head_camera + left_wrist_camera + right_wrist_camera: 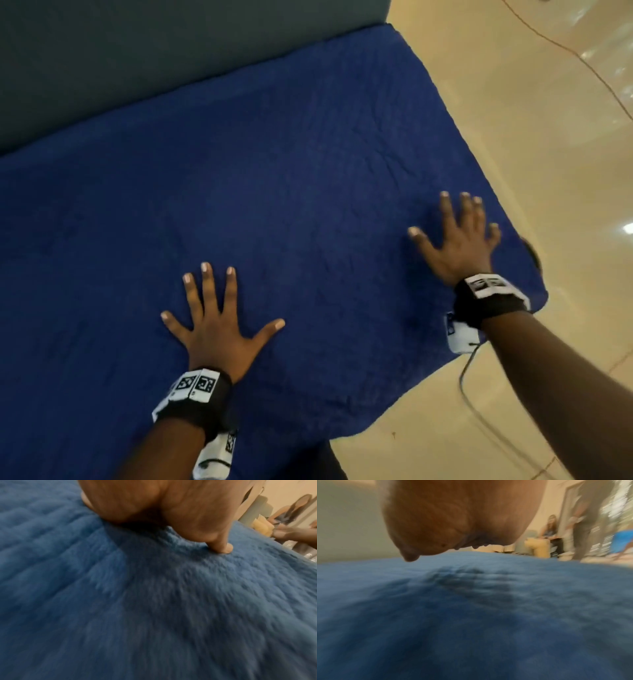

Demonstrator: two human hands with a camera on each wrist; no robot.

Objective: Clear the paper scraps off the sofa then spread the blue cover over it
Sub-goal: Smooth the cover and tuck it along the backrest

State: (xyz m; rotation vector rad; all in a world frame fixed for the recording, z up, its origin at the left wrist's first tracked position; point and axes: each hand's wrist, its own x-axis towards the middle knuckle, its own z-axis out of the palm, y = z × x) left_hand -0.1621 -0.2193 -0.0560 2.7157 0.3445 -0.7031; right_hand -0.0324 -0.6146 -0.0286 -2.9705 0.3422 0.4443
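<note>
Head view, and the blue cover (274,178) is seen laid flat across the seat of the sofa (144,54), its near corner draped over the edge above the tiled floor (548,154). The left hand (215,332) is pressed palm-down on the cloth, fingers straight and splayed. The right hand (460,240) is laid flat near the right edge, fingers spread too, nothing gripped.

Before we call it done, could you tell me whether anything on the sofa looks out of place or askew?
Nothing stands out. The blue cover lies flat on the sofa with only faint creases, the left hand and right hand press flat on it, and no paper scraps show.
</note>
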